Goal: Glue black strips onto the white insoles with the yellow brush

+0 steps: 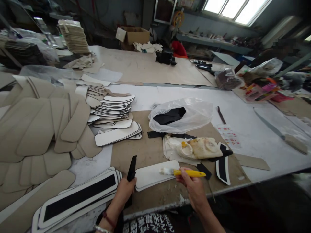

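Workshop worktop [243, 119] under a skylight [233, 9], stacked with beige pieces [36, 129]. Right hand [191, 186] grips a yellow brush [184, 173] over a white piece [153, 174]; left hand [123, 192] holds a black strip [132, 168].

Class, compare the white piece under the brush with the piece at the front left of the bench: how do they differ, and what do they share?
The white piece is plain white; the front-left piece carries a black strip down its middle. The white piece lies under the brush in the right hand; the front-left piece tops a stack, untouched. The front-left piece looks longer. Both are flat with rounded corners.
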`<state>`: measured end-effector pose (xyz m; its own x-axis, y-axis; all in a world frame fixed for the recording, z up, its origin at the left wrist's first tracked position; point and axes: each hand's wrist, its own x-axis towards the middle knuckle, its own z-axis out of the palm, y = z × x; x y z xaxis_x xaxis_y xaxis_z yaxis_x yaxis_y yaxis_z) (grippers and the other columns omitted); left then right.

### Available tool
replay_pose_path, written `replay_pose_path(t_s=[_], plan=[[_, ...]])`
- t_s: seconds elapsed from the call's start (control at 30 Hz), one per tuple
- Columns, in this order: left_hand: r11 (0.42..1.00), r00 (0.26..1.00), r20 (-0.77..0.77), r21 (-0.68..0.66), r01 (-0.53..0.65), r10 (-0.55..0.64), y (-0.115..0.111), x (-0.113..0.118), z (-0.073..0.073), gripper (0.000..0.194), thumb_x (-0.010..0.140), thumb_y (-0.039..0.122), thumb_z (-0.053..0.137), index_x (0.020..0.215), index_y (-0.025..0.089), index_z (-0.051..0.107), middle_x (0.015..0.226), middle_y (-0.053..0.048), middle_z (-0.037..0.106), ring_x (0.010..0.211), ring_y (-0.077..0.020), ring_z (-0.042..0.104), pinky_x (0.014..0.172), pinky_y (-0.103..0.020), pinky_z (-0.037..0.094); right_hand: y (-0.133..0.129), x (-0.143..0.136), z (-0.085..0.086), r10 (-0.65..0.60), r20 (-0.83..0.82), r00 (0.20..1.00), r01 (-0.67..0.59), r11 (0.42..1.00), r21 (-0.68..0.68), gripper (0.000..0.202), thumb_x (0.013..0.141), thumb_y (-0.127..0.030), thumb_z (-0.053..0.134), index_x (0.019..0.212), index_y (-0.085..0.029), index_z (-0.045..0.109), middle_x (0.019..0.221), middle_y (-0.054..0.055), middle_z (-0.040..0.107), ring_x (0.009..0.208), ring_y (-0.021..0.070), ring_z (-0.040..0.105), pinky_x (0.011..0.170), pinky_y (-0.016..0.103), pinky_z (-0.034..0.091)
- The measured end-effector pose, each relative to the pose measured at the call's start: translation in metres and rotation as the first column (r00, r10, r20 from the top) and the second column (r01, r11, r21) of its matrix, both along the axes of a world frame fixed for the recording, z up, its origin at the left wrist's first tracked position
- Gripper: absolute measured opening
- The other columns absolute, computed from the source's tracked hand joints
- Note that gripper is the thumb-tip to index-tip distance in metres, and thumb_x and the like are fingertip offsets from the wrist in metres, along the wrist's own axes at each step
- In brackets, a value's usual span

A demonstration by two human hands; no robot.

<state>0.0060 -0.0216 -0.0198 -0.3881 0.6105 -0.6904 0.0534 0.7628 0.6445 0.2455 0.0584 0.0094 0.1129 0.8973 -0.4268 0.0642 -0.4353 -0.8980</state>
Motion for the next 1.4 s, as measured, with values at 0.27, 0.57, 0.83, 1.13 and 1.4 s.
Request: replay_pose_path(t_s=[0.27, 0.57, 0.83, 1.13, 1.4], plan=[[0.998, 0.995, 0.082, 0.034, 0.05, -0.053, -0.009, -0.001, -0.009, 0.034, 0.07, 0.031, 0.046, 0.038, 0.019, 0.043, 0.032, 0.001, 0.044, 0.037, -0.0122, 0.043, 0.045, -0.025, 0.034, -0.046, -0.078, -0.026, 0.139, -0.083, 0.987, -0.145, 0.988, -0.062, 0.035, 0.069, -0.044, 0.061, 0.085, -0.013, 0.059, 0.07, 0.003, 0.064, 0.062, 0.0169, 0.061, 0.061, 0.03, 0.052], [0.999, 0.999, 0.023, 0.019, 0.043, -0.044, -0.009, 0.002, -0.014, 0.019, 0.072, 0.027, 0.046, 0.056, 0.018, 0.05, 0.033, 0.003, 0.044, 0.038, -0.015, 0.045, 0.044, -0.026, 0.033, -0.028, -0.03, -0.044, 0.1, 0.42, 0.902, -0.211, 0.951, 0.226, 0.03, 0.076, -0.043, 0.052, 0.084, -0.016, 0.059, 0.075, 0.006, 0.064, 0.073, 0.0201, 0.06, 0.068, 0.031, 0.047], [0.998, 0.997, -0.041, -0.014, 0.062, -0.063, -0.007, 0.002, -0.018, 0.024, 0.073, 0.03, 0.045, 0.052, 0.02, 0.049, 0.034, 0.002, 0.045, 0.041, -0.0175, 0.049, 0.046, -0.027, 0.034, -0.003, 0.006, -0.034, -0.077, 0.713, 0.697, -0.36, 0.822, 0.44, 0.029, 0.082, -0.04, 0.044, 0.083, -0.016, 0.06, 0.081, 0.009, 0.061, 0.079, 0.0207, 0.057, 0.075, 0.036, 0.045], [0.994, 0.991, -0.081, -0.034, 0.103, -0.106, -0.003, 0.003, -0.008, 0.029, 0.071, 0.033, 0.047, 0.045, 0.021, 0.048, 0.031, 0.0, 0.045, 0.041, -0.0204, 0.051, 0.049, -0.029, 0.036, -0.003, 0.015, -0.008, -0.025, 0.75, 0.661, -0.455, 0.781, 0.428, 0.024, 0.085, -0.036, 0.043, 0.091, -0.018, 0.057, 0.086, 0.009, 0.058, 0.084, 0.0201, 0.055, 0.078, 0.038, 0.045], [0.981, 0.99, -0.098, 0.175, -0.087, 0.106, -0.015, -0.009, 0.026, 0.029, 0.062, 0.037, 0.057, 0.082, 0.016, 0.057, 0.07, -0.005, 0.063, 0.07, -0.0212, 0.058, 0.065, -0.029, 0.041, -0.012, 0.005, 0.039, -0.007, 0.726, 0.687, -0.468, 0.76, 0.45, 0.024, 0.083, -0.04, 0.04, 0.087, -0.021, 0.054, 0.09, 0.009, 0.056, 0.091, 0.0229, 0.05, 0.085, 0.04, 0.039]])
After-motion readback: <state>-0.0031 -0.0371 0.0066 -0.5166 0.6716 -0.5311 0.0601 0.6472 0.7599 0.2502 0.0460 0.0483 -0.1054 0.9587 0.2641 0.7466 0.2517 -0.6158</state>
